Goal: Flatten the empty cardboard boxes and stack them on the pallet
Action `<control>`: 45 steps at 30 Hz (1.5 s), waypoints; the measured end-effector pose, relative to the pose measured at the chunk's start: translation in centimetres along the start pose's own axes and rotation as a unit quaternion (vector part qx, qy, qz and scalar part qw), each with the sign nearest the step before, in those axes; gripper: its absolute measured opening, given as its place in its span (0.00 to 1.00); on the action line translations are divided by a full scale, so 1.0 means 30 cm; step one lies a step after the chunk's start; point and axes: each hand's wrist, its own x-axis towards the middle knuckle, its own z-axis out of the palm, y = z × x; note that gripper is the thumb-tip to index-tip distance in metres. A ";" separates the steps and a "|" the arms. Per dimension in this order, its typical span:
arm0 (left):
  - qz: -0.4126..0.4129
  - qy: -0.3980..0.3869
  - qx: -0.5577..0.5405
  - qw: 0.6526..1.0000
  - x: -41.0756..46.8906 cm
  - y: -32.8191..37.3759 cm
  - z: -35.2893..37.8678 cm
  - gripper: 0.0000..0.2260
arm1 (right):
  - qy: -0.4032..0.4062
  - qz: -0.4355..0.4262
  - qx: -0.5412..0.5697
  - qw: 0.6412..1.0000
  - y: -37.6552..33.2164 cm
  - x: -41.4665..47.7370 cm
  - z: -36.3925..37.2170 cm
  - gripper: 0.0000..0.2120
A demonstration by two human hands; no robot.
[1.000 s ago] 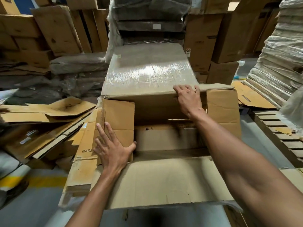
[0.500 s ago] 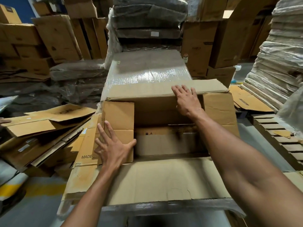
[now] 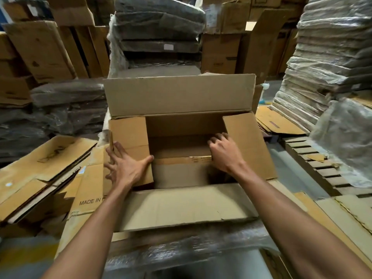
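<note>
- Warehouse aisle on my remote feed, hemmed in by upright cartons and shrink-wrapped stacks [image 3: 326,63].
- At the left lies a heap of flattened cardboard [image 3: 46,164]. At the right is the wooden pallet [image 3: 314,168] with its slats showing, near the work but apart from it.
- Centre frame, the cardboard box [image 3: 177,97] sits on a film-wrapped load [image 3: 181,252] and is not yet flattened. Its far flap stands upright and its near flap [image 3: 181,206] is folded out toward me.
- On the box's left side flap [image 3: 128,133] the left hand [image 3: 125,168] lies flat with the fingers spread and the thumb at the flap's inner edge, pressing rather than gripping.
- Down inside the box, the right hand [image 3: 225,154] has its fingers curled close to the bottom seam [image 3: 181,159]. Blur keeps me from telling whether it pinches anything.
- My read is that the step in hand is opening the bottom so the walls can fold.
  - To do it well, I would brace with the left palm so the box cannot slide on the slick film.
  - I would work the right fingertips under the seam edge and part it along its length, not tear across the board.
  - Then I would push opposite corners together so the box collapses on its own creases before it goes to the pallet.
</note>
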 end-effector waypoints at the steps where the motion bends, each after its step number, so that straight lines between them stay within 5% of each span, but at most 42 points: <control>1: -0.001 -0.001 -0.002 1.000 -0.001 0.004 0.001 0.57 | -0.036 -0.004 -0.025 0.999 0.001 -0.021 0.011 0.19; 4: -0.003 -0.012 -0.007 1.000 -0.003 0.010 -0.002 0.57 | -0.121 0.014 -0.082 0.989 0.007 -0.054 0.027 0.14; 8: -0.006 -0.030 -0.012 0.999 0.003 0.007 -0.007 0.57 | -0.111 0.091 -0.115 0.983 0.011 -0.056 -0.023 0.12; 17: -0.005 0.002 0.002 1.000 -0.006 0.008 0.002 0.58 | -0.071 0.287 -0.143 0.944 0.262 -0.133 -0.055 0.37; 21: -0.004 0.009 0.005 1.000 -0.004 0.010 0.004 0.58 | -0.063 0.294 -0.103 0.948 0.338 -0.180 0.081 0.41; 28: -0.003 0.006 0.010 1.000 -0.006 0.019 -0.001 0.56 | -0.061 0.321 0.126 0.937 0.364 -0.187 0.154 0.50; 39: 0.032 -0.034 -0.075 0.996 0.036 0.011 -0.075 0.55 | -0.062 0.317 0.146 0.935 0.388 -0.143 0.136 0.53; 45: 0.057 -0.116 -0.250 0.960 0.022 0.019 -0.158 0.33 | -0.023 0.285 0.113 0.952 0.428 -0.151 0.129 0.46</control>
